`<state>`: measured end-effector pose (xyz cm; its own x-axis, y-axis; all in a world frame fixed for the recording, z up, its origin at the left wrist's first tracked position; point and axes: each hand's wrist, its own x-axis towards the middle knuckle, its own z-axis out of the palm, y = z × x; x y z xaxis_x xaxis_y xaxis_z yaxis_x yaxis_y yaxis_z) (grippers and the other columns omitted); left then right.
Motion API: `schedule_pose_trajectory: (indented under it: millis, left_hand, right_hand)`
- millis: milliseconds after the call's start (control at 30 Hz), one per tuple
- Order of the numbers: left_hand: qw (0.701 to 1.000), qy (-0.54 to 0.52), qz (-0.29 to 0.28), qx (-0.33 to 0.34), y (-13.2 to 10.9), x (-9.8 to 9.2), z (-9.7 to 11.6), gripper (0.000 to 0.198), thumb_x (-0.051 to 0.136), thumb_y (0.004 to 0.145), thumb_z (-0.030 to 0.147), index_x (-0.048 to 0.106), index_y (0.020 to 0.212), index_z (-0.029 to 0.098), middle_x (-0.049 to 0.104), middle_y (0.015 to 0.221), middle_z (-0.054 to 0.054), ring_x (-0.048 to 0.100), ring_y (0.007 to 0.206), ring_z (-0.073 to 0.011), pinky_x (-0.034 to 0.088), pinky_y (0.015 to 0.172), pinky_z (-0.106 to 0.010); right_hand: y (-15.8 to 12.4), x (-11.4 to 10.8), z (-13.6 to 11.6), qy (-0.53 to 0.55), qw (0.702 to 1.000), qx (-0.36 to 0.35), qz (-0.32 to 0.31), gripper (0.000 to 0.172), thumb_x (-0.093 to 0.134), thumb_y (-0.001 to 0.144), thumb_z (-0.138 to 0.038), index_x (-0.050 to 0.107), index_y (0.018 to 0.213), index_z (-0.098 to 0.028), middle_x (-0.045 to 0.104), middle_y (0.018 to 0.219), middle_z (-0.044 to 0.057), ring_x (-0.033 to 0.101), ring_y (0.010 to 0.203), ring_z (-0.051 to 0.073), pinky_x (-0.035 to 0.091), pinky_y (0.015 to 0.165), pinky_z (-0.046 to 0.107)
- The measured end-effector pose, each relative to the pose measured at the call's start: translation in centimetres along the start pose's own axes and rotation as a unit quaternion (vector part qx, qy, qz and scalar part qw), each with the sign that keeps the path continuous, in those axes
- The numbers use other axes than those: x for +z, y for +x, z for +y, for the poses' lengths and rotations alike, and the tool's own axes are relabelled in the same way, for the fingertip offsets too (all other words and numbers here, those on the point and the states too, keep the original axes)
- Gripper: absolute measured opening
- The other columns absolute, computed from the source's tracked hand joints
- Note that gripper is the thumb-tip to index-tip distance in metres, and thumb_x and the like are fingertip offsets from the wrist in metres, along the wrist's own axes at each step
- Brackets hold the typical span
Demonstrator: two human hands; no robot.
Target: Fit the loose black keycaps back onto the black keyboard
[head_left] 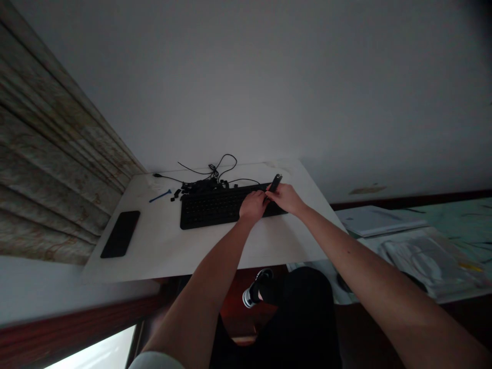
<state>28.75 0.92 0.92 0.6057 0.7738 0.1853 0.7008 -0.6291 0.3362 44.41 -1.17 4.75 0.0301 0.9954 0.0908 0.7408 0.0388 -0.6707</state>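
Observation:
A black keyboard (pixel 211 210) lies on the white table, its right part partly covered by my hands. My left hand (pixel 252 206) rests on the keyboard, fingers laid over its keys and pointing toward the right hand. Closed around a slim dark tool (pixel 275 182) with a shiny upper end, my right hand (pixel 283 197) is over the keyboard's right end. The tool tilts upward; its lower end is hidden by my fingers, so its kind cannot be made out. Behind the keyboard, many small black keycaps (pixel 200 186) are heaped beside a thin black cable (pixel 226 155).
A blue stick-like tool (pixel 160 196) lies left of the keycaps. Nearer the left edge of the white table (pixel 165 256) is a black phone (pixel 120 234). A patterned curtain (pixel 57 154) hangs at left. To the right sit a white box (pixel 380 220) and a clear plastic package (pixel 423 259).

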Motion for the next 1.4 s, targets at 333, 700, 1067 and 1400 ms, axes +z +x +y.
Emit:
schedule_pose_trajectory:
  millis: [333,700,1067,1400]
  left_hand:
    - [1.0,0.027,0.001,0.003,-0.1,0.0,0.3,0.03,0.041,0.104,0.031,0.06,0.122,0.016,0.066,0.116,-0.011,0.06,0.109,-0.0236,0.047,0.095,-0.036]
    - [1.0,0.012,-0.003,0.005,0.0,-0.3,0.3,0.038,0.036,0.105,0.029,0.051,0.138,0.018,0.063,0.126,-0.011,0.058,0.115,-0.0254,0.045,0.097,-0.038]
    - [1.0,0.009,-0.022,0.003,0.1,-0.3,0.1,0.038,0.038,0.103,0.027,0.049,0.139,0.019,0.062,0.128,-0.011,0.054,0.12,-0.0272,0.044,0.101,-0.04]
    - [0.999,-0.031,-0.004,-0.021,0.2,-0.3,0.0,0.027,0.044,0.104,0.028,0.059,0.123,0.018,0.065,0.124,-0.01,0.058,0.114,-0.0242,0.046,0.098,-0.036]
  right_hand:
    - [-0.8,0.3,-0.7,-0.065,0.997,-0.039,0.008,0.015,0.061,0.091,-0.026,0.071,0.096,-0.016,0.075,0.089,0.009,0.07,0.078,0.021,0.052,0.073,0.028]
    - [-1.2,0.5,-0.6,-0.148,0.987,-0.061,-0.003,0.02,0.056,0.095,-0.029,0.07,0.096,-0.015,0.073,0.084,0.01,0.068,0.074,0.022,0.045,0.066,0.027]
    - [-1.9,0.5,-1.5,-0.187,0.98,-0.065,-0.006,0.022,0.054,0.096,-0.031,0.069,0.1,-0.015,0.074,0.088,0.012,0.07,0.078,0.024,0.046,0.067,0.029]
    - [0.0,-2.0,-2.7,-0.074,0.992,-0.099,0.009,0.013,0.065,0.087,-0.028,0.071,0.089,-0.016,0.072,0.075,0.006,0.069,0.069,0.02,0.049,0.066,0.027]
